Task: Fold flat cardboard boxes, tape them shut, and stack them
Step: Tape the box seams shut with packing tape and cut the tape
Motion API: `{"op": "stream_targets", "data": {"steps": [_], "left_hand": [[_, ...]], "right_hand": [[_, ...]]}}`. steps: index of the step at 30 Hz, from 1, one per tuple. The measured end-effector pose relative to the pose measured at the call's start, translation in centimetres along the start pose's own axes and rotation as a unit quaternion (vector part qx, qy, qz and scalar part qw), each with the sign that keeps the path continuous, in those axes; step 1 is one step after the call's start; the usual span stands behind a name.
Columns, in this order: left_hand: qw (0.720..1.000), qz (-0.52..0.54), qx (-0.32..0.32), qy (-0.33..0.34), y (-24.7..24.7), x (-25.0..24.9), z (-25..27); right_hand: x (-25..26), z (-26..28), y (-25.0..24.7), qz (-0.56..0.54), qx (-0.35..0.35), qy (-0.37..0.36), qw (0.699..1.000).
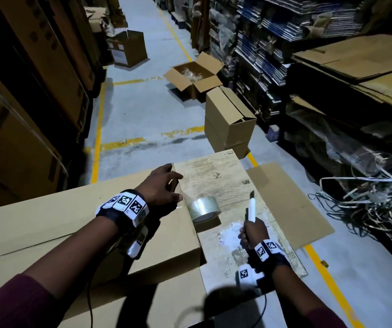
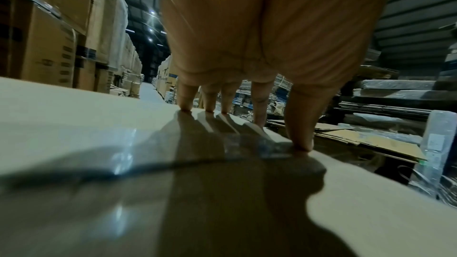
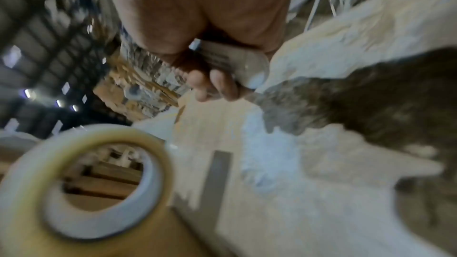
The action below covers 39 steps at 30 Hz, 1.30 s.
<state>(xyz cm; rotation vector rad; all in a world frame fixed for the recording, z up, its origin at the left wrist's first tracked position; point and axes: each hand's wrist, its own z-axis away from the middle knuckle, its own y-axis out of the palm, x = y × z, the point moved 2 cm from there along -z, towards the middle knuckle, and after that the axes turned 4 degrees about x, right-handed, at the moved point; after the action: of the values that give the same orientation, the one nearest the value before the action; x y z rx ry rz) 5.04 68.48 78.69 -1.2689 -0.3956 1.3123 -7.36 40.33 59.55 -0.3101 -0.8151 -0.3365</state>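
A folded brown cardboard box (image 1: 60,221) lies on the worn worktable (image 1: 225,176). My left hand (image 1: 173,188) rests at the box's right end. Its straight fingers touch the box top (image 2: 74,114) and the thumb presses a clear tape strip (image 2: 247,144) down. The tape runs from the box edge to a clear tape roll (image 1: 204,210) standing on the table beside the box. My right hand (image 1: 252,230) grips a white utility knife (image 1: 251,207), blade pointing away from me, just right of the roll. In the right wrist view the knife (image 3: 230,62) and the roll (image 3: 103,222) are blurred.
Two closed boxes (image 1: 228,124) are stacked on the floor beyond the table, with an open box (image 1: 195,76) behind them. A flat cardboard sheet (image 1: 289,204) lies right of the table beside tangled strapping (image 1: 367,202). Tall cartons (image 1: 24,91) line the left, flat cardboard stacks (image 1: 355,62) the right.
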Motion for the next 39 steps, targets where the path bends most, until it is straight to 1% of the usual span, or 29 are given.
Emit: {"op": "stream_targets", "data": {"steps": [1,2,4,6,7,9,10,12,14,16,19,20,22,24,25,27,29,31,33,35,36,37,39], "left_hand": [[1.0,-0.01,0.014,0.003,-0.2,-0.1,-0.3],[0.999,-0.022,0.03,0.007,-0.5,-0.4,-0.7],[0.997,-0.047,0.059,0.012,-1.1,-0.8,-1.5],[0.995,-0.067,0.073,0.027,-1.6,-1.3,-2.4],[0.993,-0.082,0.078,0.039,-1.8,-1.7,-2.9],[0.989,-0.101,0.091,0.057,-1.8,-2.1,-3.8],[0.988,-0.102,0.099,0.055,-1.8,-2.1,-4.2],[0.984,-0.117,0.12,0.057,-1.7,-2.2,-4.7],[0.979,-0.129,0.141,0.068,-1.7,-2.1,-5.3],[0.976,-0.121,0.159,0.083,-2.0,-2.3,-5.9],[0.969,-0.108,0.196,0.108,-2.3,-3.1,-7.0],[0.966,-0.08,0.216,0.115,-2.2,-3.4,-7.5],[0.959,0.014,0.254,0.126,-1.6,-4.4,-8.2],[0.945,0.106,0.279,0.135,-1.0,-5.1,-8.8],[0.938,0.134,0.29,0.136,-0.9,-5.1,-9.2],[0.924,0.165,0.316,0.141,-0.7,-5.1,-9.5],[0.909,0.199,0.338,0.139,-0.8,-4.8,-9.7],[0.896,0.212,0.361,0.145,-0.8,-4.8,-9.5],[0.891,0.206,0.376,0.152,-0.6,-4.7,-9.5],[0.889,0.211,0.38,0.145,0.0,-4.5,-9.5],[0.887,0.227,0.381,0.131,0.3,-4.4,-9.5],[0.883,0.25,0.381,0.114,0.7,-4.3,-9.5],[0.879,0.28,0.373,0.095,1.1,-4.0,-9.3]], "right_hand": [[1.1,1.0,0.8,-0.051,0.032,0.015,0.998],[2.2,2.1,1.7,-0.077,0.074,0.023,0.994],[4.4,4.0,3.5,-0.109,0.152,0.006,0.982],[5.3,4.7,5.2,-0.118,0.185,-0.011,0.976],[5.5,4.8,5.8,-0.113,0.182,-0.015,0.977],[5.5,4.6,6.7,-0.107,0.142,-0.011,0.984],[5.7,4.5,7.0,-0.112,0.129,-0.007,0.985],[6.5,4.5,7.5,-0.15,0.117,-0.012,0.982],[7.3,4.5,7.4,-0.219,0.09,-0.017,0.971],[7.9,4.7,6.6,-0.291,0.057,-0.017,0.955],[9.6,6.0,5.1,-0.346,0.021,-0.045,0.937],[10.3,6.6,4.8,-0.349,0.017,-0.058,0.935],[11.1,7.7,4.5,-0.359,0.011,-0.074,0.93],[11.4,8.3,4.4,-0.374,0.006,-0.076,0.924],[11.3,8.5,4.5,-0.376,0.002,-0.074,0.924],[11.2,9.0,4.4,-0.366,-0.008,-0.081,0.927],[11.3,9.6,4.3,-0.316,-0.017,-0.104,0.943],[11.8,10.3,4.0,-0.212,-0.032,-0.129,0.968],[12.4,11.4,3.9,-0.092,-0.066,-0.154,0.981],[12.5,12.1,3.4,0.011,-0.106,-0.183,0.977],[12.5,12.5,3.0,0.05,-0.119,-0.189,0.974],[12.3,12.7,2.6,0.074,-0.12,-0.189,0.972],[11.7,13.6,1.9,0.09,-0.088,-0.2,0.972]]}}
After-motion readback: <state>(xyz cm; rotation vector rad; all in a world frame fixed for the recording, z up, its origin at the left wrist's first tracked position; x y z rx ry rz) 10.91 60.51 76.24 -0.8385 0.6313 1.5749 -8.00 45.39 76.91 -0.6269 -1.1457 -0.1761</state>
